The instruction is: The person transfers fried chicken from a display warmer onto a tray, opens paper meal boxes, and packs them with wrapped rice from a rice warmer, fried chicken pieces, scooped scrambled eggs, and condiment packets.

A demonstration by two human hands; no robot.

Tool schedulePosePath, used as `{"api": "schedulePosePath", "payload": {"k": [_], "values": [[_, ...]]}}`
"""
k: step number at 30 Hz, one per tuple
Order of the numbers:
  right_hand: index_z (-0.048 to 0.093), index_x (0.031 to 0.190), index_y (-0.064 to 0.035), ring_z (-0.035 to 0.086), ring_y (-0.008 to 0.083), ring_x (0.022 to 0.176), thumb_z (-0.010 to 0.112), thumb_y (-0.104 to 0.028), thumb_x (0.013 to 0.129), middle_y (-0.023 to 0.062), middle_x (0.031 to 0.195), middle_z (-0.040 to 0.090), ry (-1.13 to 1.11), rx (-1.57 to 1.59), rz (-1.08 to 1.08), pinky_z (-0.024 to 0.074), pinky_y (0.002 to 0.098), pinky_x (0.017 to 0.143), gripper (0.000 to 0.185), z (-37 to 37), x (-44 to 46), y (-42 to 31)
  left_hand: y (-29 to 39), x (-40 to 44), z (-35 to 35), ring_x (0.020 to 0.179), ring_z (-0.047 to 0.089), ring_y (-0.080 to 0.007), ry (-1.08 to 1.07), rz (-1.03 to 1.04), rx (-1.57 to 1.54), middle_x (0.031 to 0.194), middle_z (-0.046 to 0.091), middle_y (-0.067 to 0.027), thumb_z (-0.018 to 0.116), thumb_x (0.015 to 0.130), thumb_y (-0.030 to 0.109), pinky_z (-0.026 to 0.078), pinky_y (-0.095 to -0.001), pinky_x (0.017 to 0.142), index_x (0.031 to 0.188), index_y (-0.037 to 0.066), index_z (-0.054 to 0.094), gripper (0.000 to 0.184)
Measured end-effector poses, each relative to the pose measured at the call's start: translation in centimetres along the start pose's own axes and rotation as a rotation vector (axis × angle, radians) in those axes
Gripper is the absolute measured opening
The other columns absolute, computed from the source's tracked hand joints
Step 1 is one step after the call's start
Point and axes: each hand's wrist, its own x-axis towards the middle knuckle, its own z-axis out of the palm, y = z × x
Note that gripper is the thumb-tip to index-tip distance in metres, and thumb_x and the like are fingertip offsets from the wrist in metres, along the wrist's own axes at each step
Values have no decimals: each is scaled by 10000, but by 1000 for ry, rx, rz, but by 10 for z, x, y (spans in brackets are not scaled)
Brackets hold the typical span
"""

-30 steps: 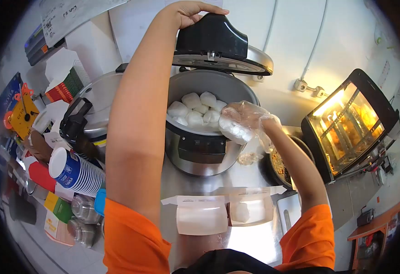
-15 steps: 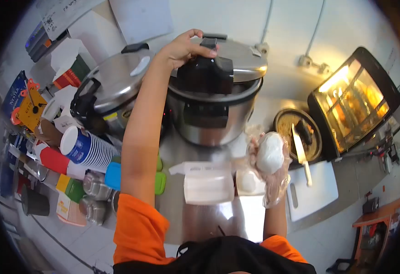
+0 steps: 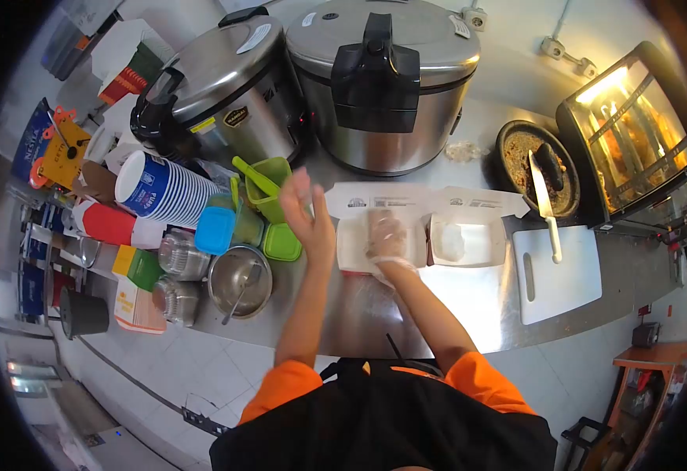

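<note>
My right hand [image 3: 387, 235], in a clear plastic glove, is palm down inside the left open paper box [image 3: 350, 239]. Its fingers are blurred, and what lies beneath them is hidden. In the right open paper box [image 3: 485, 242] sits a white rounded lump that looks like rice [image 3: 449, 241]. My bare left hand [image 3: 308, 212] is raised with its fingers apart, holding nothing, near a green container [image 3: 269, 188]. Behind both hands stands a large steel rice cooker [image 3: 391, 145], its lid down.
A second cooker [image 3: 241, 129] stands at left. Stacked paper cups [image 3: 175, 192], a steel bowl with a spoon [image 3: 230, 286] and plastic tubs crowd the left side. At right are a stone mortar [image 3: 516, 145], a knife [image 3: 544, 196] across its rim, a cutting board [image 3: 559, 282] and a lit display warmer [image 3: 634, 141].
The cooker lid has come down, and my left hand has left its handle and moved toward me. My right hand, earlier holding a white rice lump, has moved left into the left box.
</note>
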Motion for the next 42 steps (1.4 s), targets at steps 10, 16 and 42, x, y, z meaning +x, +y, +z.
{"api": "schedulePosePath", "payload": {"k": [10,16,42], "values": [[497,1043,-53,533,206,790,527,-90,734,129,873,559,-98,817,-87,429,282,724,313,11,-13,3,-105,-107,-54,1102,384,-215,-107,-987,-198,1187,405,-155,292,893,409,284,-309,932,1207,-23,327,535],[505,985,-58,534,274,833,562,-54,718,155,907,548,872,25,120,423,390,732,273,-108,-49,95,-83,-94,-54,1055,441,-228,-353,-991,185,1143,456,-141,574,790,262,337,-327,904,1193,-33,341,551],[543,912,34,521,139,736,405,-287,881,56,743,581,652,540,772,427,291,659,350,-287,-336,377,82,-267,130,1001,489,-222,-593,-1229,-277,1130,465,-105,316,884,417,409,-334,844,1190,33,357,493]]}}
